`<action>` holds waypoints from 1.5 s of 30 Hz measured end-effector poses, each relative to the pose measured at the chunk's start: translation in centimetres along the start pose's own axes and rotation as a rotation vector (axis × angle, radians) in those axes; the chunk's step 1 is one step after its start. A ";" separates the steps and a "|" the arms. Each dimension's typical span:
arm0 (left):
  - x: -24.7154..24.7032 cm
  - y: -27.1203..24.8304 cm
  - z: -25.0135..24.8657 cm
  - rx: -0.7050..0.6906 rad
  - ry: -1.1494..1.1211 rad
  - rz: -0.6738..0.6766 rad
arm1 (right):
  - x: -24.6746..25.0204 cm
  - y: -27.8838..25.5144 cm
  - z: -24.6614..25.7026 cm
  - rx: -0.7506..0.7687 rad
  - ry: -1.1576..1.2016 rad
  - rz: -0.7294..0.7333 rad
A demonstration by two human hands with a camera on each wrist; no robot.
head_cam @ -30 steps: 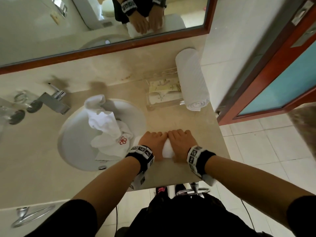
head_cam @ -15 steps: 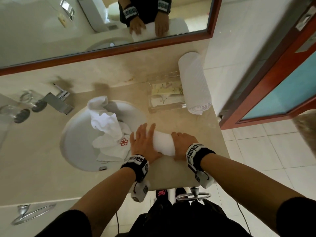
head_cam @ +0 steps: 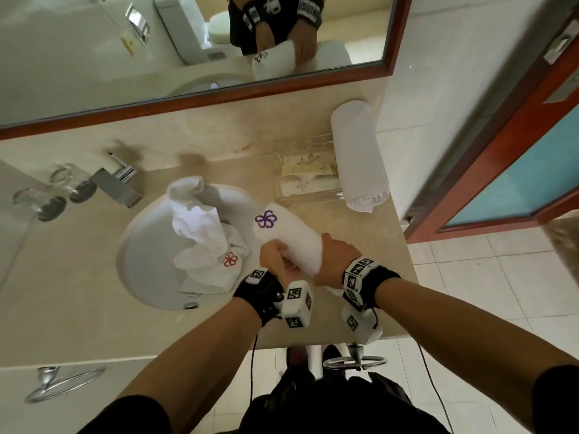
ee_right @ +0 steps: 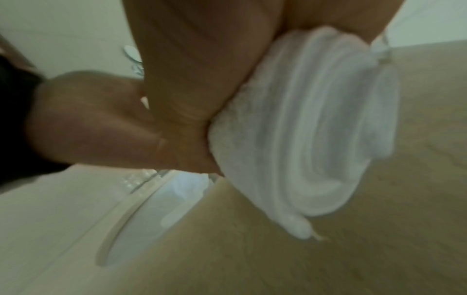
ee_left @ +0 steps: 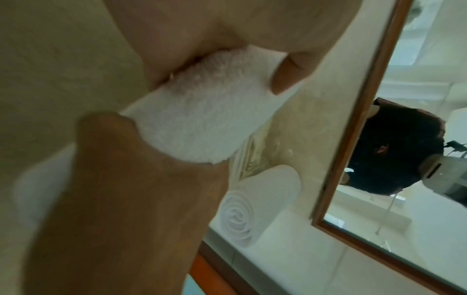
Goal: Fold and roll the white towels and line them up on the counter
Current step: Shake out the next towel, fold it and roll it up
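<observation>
Both hands hold a rolled white towel (head_cam: 286,238) with a purple flower mark, lifted at a slant above the beige counter (head_cam: 78,292). My left hand (head_cam: 277,258) grips its left side, fingers curled round the roll (ee_left: 197,123). My right hand (head_cam: 333,261) grips the near end, where the spiral layers (ee_right: 316,127) show. A finished rolled towel (head_cam: 360,158) lies at the counter's far right by the wall, also seen as a spiral end (ee_left: 240,215). Crumpled white towels (head_cam: 206,242), one with a red flower mark, sit in the sink basin (head_cam: 141,261).
A clear tray of toiletry packets (head_cam: 305,180) stands between the sink and the finished roll. The chrome faucet (head_cam: 117,186) and two glass tumblers (head_cam: 47,195) are at the left. A wood-framed mirror (head_cam: 219,95) runs along the back wall; a red door frame (head_cam: 488,183) is at the right.
The roll lay flat on the counter under both palms; now both hands have gripped it and lifted it, turned so its purple-marked end points away toward the sink's far side.
</observation>
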State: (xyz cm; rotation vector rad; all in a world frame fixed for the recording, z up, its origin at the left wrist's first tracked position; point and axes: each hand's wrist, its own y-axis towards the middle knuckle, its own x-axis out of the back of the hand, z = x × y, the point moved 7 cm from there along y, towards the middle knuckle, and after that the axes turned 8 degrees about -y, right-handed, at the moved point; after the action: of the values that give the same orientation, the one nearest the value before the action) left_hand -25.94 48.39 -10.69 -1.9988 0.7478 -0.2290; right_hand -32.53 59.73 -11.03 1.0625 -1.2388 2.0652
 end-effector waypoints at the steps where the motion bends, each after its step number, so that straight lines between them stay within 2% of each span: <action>1: -0.6 -0.7 -0.8 -0.012 -0.047 0.028 | 0.5 0.0 0.3 0.000 0.006 -0.015; 4: -2.3 -2.0 -3.6 -0.120 -0.061 0.124 | 2.1 -0.4 1.8 0.032 0.064 -0.033; 6: -1.7 -1.1 -4.7 -0.183 0.018 0.054 | 3.5 -0.7 2.9 0.082 0.103 -0.037; 8: -2.0 -1.7 -5.6 -0.193 -0.056 0.097 | 4.9 -1.1 3.6 0.127 0.117 -0.076; 10: -2.8 -3.2 -6.3 -0.176 -0.115 0.200 | 5.8 -1.3 3.5 0.155 0.167 -0.088; 13: -4.0 -4.8 -7.3 -0.198 -0.095 0.334 | 7.0 -1.8 2.6 0.194 0.471 -0.082; 16: -5.5 -6.9 -8.3 -0.232 -0.091 0.419 | 7.7 -2.3 1.6 0.159 0.766 -0.101; 18: -6.1 -7.8 -9.1 -0.257 -0.095 0.436 | 7.5 -2.3 1.7 0.132 0.893 -0.047; 22: -6.9 -8.6 -10.0 -0.287 -0.063 0.507 | 6.9 -3.3 2.5 0.166 1.191 0.218; 25: -7.4 -8.1 -10.9 -0.306 -0.087 0.542 | 7.1 -3.4 2.2 0.110 1.182 0.263; 30: -9.1 -5.4 -11.5 -0.265 0.014 0.546 | 8.1 -1.0 1.8 0.042 1.135 0.150; 34: -10.8 -2.3 -12.0 -0.159 0.164 0.493 | 9.3 1.2 0.5 -0.108 1.188 0.021; 37: -11.9 0.2 -13.4 -0.245 0.224 0.425 | 9.8 3.2 0.4 -0.187 1.221 -0.017; 41: -13.7 2.8 -15.2 -0.305 0.298 0.399 | 10.7 6.2 0.9 -0.270 1.217 0.046; 43: -14.5 4.4 -16.0 -0.327 0.299 0.394 | 11.3 7.4 0.7 -0.309 1.161 0.029; 45: -15.0 6.1 -16.3 -0.313 0.303 0.358 | 12.7 8.4 0.2 -0.282 0.975 -0.039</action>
State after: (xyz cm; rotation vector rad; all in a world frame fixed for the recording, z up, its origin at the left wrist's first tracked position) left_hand -47.61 43.25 -5.13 -2.0981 1.3907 -0.2140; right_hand -45.83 56.06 -4.66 -0.0937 -0.9083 1.8850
